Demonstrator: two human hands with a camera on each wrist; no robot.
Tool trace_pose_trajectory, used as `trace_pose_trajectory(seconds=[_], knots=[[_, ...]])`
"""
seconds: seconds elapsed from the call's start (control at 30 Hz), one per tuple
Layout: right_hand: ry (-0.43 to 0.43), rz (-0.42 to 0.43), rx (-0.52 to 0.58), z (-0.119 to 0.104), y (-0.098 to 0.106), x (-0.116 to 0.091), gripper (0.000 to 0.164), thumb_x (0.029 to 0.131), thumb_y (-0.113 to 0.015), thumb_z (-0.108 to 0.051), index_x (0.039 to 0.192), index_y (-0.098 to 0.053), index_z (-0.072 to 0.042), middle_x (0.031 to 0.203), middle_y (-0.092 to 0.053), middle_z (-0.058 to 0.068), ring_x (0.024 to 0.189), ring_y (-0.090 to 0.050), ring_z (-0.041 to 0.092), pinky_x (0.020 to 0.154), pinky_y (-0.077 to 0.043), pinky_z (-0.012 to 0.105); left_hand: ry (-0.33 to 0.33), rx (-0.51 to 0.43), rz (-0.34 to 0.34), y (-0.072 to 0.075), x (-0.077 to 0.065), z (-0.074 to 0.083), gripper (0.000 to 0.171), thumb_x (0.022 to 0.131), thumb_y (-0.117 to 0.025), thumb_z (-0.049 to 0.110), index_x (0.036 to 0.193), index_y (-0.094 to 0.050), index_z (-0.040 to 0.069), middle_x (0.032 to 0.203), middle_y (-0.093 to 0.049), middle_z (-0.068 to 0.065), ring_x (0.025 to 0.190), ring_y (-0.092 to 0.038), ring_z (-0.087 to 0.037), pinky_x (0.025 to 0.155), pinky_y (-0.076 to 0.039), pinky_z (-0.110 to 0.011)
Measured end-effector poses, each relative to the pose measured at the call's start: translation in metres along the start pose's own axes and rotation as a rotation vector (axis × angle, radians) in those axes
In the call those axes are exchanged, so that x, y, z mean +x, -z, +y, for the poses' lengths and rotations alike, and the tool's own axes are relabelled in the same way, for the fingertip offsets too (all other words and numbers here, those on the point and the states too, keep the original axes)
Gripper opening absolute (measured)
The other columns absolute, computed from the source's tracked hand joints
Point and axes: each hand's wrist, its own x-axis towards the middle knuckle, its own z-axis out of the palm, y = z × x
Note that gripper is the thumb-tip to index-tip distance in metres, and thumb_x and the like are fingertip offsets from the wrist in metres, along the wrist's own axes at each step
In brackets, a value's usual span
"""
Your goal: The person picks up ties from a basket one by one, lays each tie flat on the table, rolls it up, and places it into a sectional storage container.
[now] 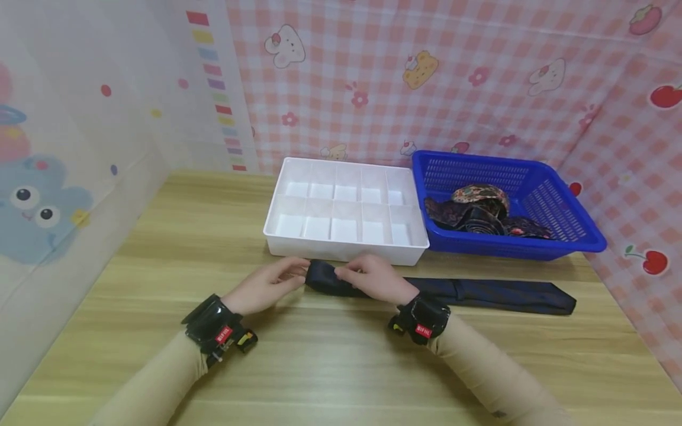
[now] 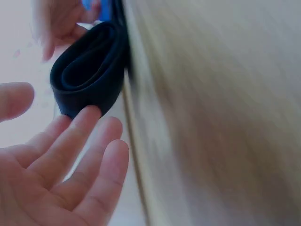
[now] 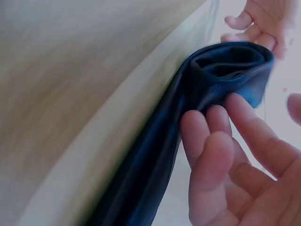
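A dark navy necktie lies across the table, its left end wound into a loose flattened roll and its pointed end off to the right. At the roll's left side, my left hand touches it with extended fingertips, thumb held apart. My right hand is at the other side of the roll; in the right wrist view its bent fingers rest against the outer layer, and the thumb stands off. The tie's layers show at the roll's edge in both wrist views.
Just behind the roll stands a white divided box, its several compartments bare. Right of it, a blue plastic basket holds several dark and floral-patterned rolled ties. Patterned cloth hangs behind and at both sides of the wooden table.
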Motion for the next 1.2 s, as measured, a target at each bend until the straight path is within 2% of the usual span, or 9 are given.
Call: trace_pose_trajectory(seconds=[0.13, 0.27, 0.43, 0.63, 0.73, 0.87, 0.93, 1.03, 1.2], knots=[[-0.102, -0.032, 0.156, -0.003, 0.003, -0.002, 0.047, 0.099, -0.047, -0.047, 0.098, -0.073, -0.008, 0.086, -0.070, 0.003, 0.076, -0.065, 0.015, 0.056, -0.050, 0.030, -0.068, -0.054, -0.005, -0.002, 0.004, 0.013, 0.041, 0.098, -0.058, 0.021, 0.137, -0.051, 0.009, 0.130, -0.058, -0.010, 0.113, -0.059, -0.026, 0.094, -0.048, -0.045], [-0.136, -0.045, 0.215, 0.000, 0.007, -0.005, 0.060, 0.099, -0.038, -0.056, 0.098, -0.071, -0.005, 0.090, -0.070, 0.006, 0.075, -0.066, 0.018, 0.051, -0.049, 0.032, -0.122, -0.035, -0.022, -0.006, 0.009, 0.025, 0.041, 0.098, -0.058, 0.019, 0.138, -0.050, 0.011, 0.137, -0.054, -0.007, 0.122, -0.053, -0.026, 0.098, -0.044, -0.047], [-0.171, -0.074, 0.207, 0.008, 0.013, -0.009, 0.059, 0.099, -0.039, -0.054, 0.093, -0.069, -0.003, 0.076, -0.065, 0.006, 0.057, -0.056, 0.018, 0.047, -0.043, 0.028, -0.157, 0.111, -0.077, -0.013, 0.017, 0.035, 0.041, 0.098, -0.058, 0.025, 0.137, -0.053, 0.015, 0.140, -0.052, -0.002, 0.129, -0.046, -0.021, 0.105, -0.038, -0.045], [-0.228, -0.088, 0.136, 0.023, 0.019, -0.014, 0.044, 0.098, -0.049, -0.044, 0.085, -0.067, -0.005, 0.072, -0.063, 0.003, 0.051, -0.050, 0.015, 0.044, -0.041, 0.026, -0.256, 0.315, -0.158, -0.024, 0.030, 0.040, 0.039, 0.097, -0.058, 0.028, 0.132, -0.059, 0.010, 0.139, -0.053, -0.005, 0.130, -0.046, -0.020, 0.107, -0.035, -0.039], [-0.229, -0.077, 0.071, 0.031, 0.021, -0.016, 0.042, 0.096, -0.053, -0.041, 0.075, -0.064, -0.007, 0.065, -0.060, 0.002, 0.048, -0.049, 0.014, 0.041, -0.040, 0.026, -0.300, 0.374, -0.192, -0.028, 0.036, 0.043, 0.038, 0.097, -0.059, 0.027, 0.129, -0.061, 0.007, 0.136, -0.056, -0.008, 0.128, -0.048, -0.023, 0.106, -0.036, -0.039], [-0.208, -0.051, 0.019, 0.037, 0.022, -0.018, 0.038, 0.094, -0.059, -0.038, 0.070, -0.060, -0.009, 0.059, -0.054, -0.001, 0.043, -0.047, 0.012, 0.039, -0.039, 0.026, -0.306, 0.429, -0.221, -0.033, 0.043, 0.043, 0.035, 0.097, -0.059, 0.027, 0.124, -0.065, 0.007, 0.135, -0.056, -0.008, 0.128, -0.047, -0.024, 0.107, -0.035, -0.039], [-0.197, -0.026, 0.008, 0.038, 0.021, -0.018, 0.034, 0.093, -0.062, -0.036, 0.073, -0.059, -0.009, 0.059, -0.051, -0.002, 0.043, -0.046, 0.012, 0.039, -0.039, 0.026, -0.311, 0.454, -0.221, -0.035, 0.045, 0.043, 0.032, 0.096, -0.060, 0.027, 0.121, -0.067, 0.008, 0.135, -0.055, -0.009, 0.128, -0.046, -0.024, 0.107, -0.035, -0.038], [-0.179, 0.004, 0.010, 0.040, 0.019, -0.017, 0.027, 0.092, -0.064, -0.034, 0.090, -0.064, -0.008, 0.065, -0.052, -0.002, 0.043, -0.048, 0.014, 0.038, -0.042, 0.028, -0.331, 0.479, -0.200, -0.036, 0.048, 0.042, 0.028, 0.094, -0.063, 0.027, 0.115, -0.070, 0.010, 0.136, -0.053, -0.011, 0.127, -0.045, -0.027, 0.106, -0.036, -0.040], [-0.167, -0.017, 0.028, 0.044, 0.018, -0.016, 0.031, 0.093, -0.063, -0.033, 0.113, -0.066, -0.010, 0.071, -0.057, 0.001, 0.046, -0.053, 0.017, 0.038, -0.046, 0.032, -0.326, 0.479, -0.174, -0.035, 0.049, 0.041, 0.025, 0.092, -0.065, 0.028, 0.112, -0.071, 0.014, 0.139, -0.050, -0.014, 0.127, -0.043, -0.029, 0.105, -0.036, -0.042]])
